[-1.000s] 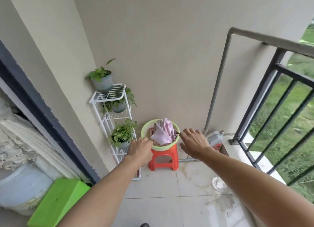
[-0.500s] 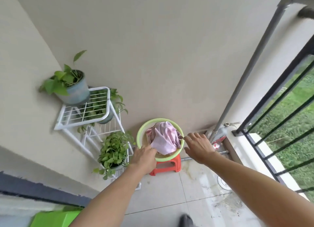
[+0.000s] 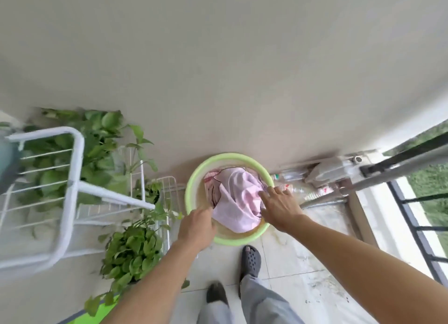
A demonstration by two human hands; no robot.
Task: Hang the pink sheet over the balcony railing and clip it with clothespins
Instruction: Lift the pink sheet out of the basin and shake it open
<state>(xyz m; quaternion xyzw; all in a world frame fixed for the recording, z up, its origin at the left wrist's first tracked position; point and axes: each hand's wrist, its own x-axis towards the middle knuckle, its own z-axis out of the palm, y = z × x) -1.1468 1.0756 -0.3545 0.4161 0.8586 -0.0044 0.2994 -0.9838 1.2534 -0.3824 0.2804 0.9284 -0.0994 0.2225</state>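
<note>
In the basin (image 3: 213, 157) | hands moved from rim onto sheet (image 3: 237, 197) | right hand (image 3: 278, 206) lay spread flat; left hand (image 3: 197, 223) grip unclear | sheet was ready to lift

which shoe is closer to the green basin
The right shoe, a dark clog with holes: its toe sits just below the near rim of the green basin. The left shoe is farther back, toward the bottom of the picture.
</note>
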